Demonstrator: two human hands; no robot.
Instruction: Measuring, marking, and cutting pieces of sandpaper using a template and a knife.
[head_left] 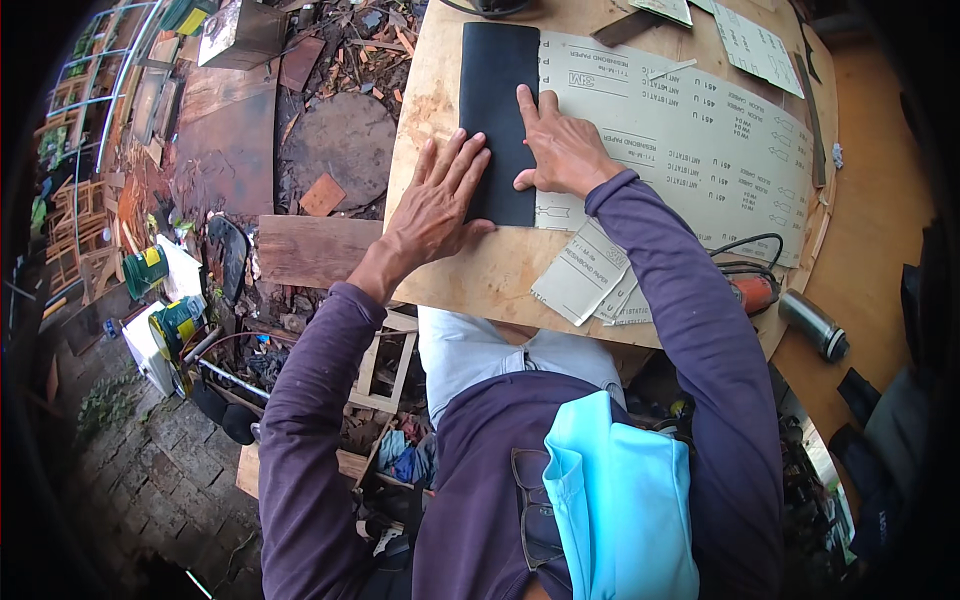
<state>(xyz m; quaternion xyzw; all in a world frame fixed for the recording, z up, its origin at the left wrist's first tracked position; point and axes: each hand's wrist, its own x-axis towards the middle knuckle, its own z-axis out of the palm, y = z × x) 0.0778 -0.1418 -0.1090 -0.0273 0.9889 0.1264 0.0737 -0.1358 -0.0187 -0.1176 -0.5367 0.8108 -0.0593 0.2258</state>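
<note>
A large sheet of sandpaper (690, 150) lies on the wooden tabletop, its grey printed back facing up. Along its left end runs a dark abrasive strip (500, 75), which looks folded over. My left hand (435, 195) rests flat with fingers stretched, the fingertips and thumb on the strip's left edge. At the strip's right edge, my right hand (565, 145) presses down with index finger and thumb spread; its other fingers are partly hidden. A small red spot beside those fingers is too small to name. Smaller cut sandpaper pieces (580, 275) lie near the table's front edge.
The round-edged plywood table (430, 110) carries a red corded power tool (755, 290) at its right. Past it lies a dark bottle (812, 325). More paper sheets (755, 45) and a dark strip (628, 27) are at the back. Boards (315, 250) and wood scraps cover the ground leftward.
</note>
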